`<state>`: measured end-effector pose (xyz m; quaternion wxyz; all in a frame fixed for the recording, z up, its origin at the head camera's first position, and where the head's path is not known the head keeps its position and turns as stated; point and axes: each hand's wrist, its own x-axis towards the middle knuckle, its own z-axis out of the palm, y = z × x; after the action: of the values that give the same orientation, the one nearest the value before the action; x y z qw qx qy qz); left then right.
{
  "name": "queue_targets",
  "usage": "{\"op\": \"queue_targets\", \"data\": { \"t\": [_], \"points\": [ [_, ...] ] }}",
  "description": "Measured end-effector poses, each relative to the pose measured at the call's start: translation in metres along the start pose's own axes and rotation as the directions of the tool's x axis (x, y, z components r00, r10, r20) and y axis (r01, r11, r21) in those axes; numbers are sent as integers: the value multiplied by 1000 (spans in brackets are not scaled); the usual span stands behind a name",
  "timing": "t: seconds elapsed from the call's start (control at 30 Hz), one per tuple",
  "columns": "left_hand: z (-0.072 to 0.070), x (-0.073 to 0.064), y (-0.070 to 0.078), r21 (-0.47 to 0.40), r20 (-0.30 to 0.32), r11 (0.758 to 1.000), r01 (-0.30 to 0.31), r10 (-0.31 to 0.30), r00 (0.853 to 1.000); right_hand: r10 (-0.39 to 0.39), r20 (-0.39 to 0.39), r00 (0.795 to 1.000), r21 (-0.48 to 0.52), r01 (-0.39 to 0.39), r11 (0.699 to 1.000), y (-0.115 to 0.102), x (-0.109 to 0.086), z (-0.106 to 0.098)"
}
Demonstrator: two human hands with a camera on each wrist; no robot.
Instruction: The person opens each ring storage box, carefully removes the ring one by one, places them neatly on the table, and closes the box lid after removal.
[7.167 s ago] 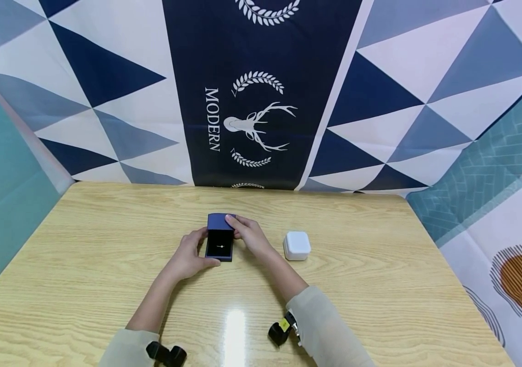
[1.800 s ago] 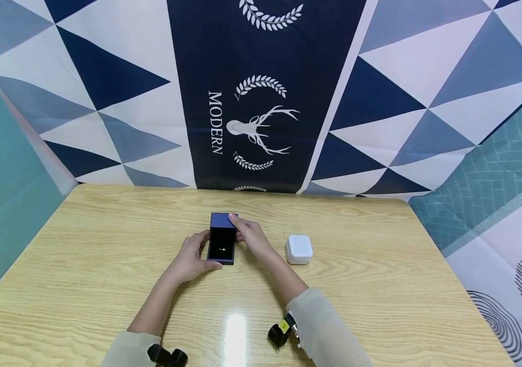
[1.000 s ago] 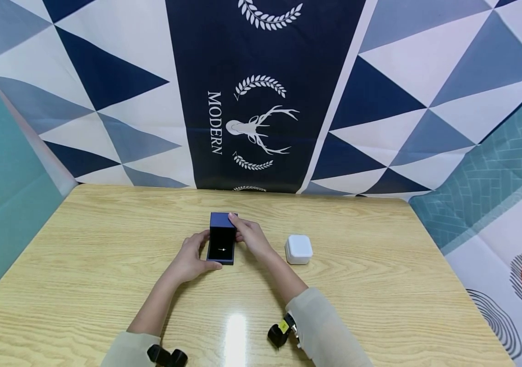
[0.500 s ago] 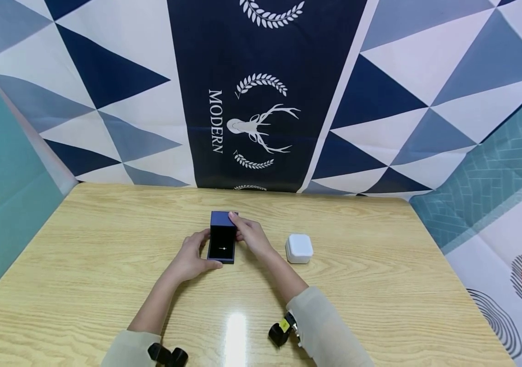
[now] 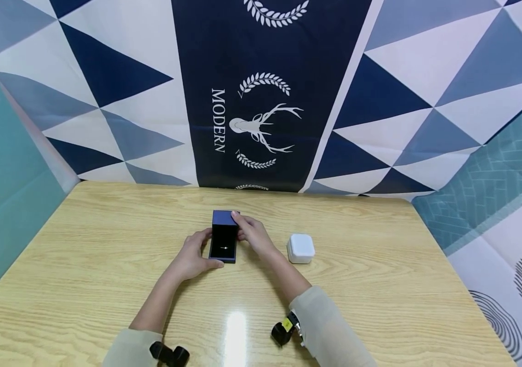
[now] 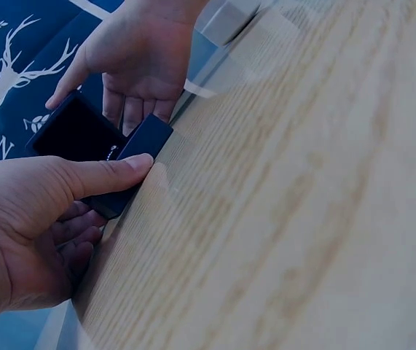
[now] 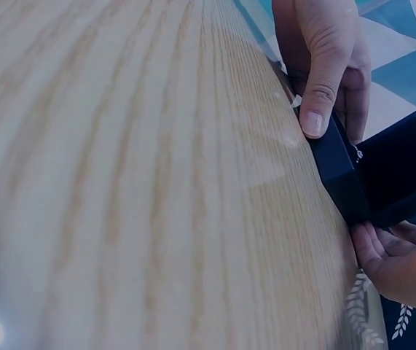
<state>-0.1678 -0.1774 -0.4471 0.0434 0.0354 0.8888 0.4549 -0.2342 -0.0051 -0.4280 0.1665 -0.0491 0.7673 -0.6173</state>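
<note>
1. Holding the ring box (image 5: 224, 235) from its left side, the left hand (image 5: 191, 259) grips the base, thumb along the front edge and the other fingers curled behind it.
2. The right hand (image 5: 253, 235) pinches the raised lid (image 5: 222, 217) from the right, thumb at its upper edge, the other fingers against the side.
3. The box rests on the tabletop (image 5: 357, 306), between the two hands, with a white block (image 5: 301, 248) to its right, touched by neither hand.
4. Opening looks done: the lid stands up, and the ring (image 5: 224, 247) shows against the dark lining.
5. The ring is not taken out and the lid is not closed; whether it could swing further, I cannot tell.
</note>
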Motion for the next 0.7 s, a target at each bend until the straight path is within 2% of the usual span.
{"op": "queue_targets", "data": {
  "t": [0.37,0.5,0.7],
  "points": [
    [-1,-1,2,1,3,1000,-2,2,1000,-37,-1,999,-18,37,999,-3,-4,-5],
    [-1,0,2,-6,1,1000,-10,10,1000,-50,-25,998,-12,50,999,-6,-8,-8],
    [0,0,1,-9,5,1000,-1,1,1000,-114,-80,990,-13,114,993,-6,-13,-11]
  ]
}}
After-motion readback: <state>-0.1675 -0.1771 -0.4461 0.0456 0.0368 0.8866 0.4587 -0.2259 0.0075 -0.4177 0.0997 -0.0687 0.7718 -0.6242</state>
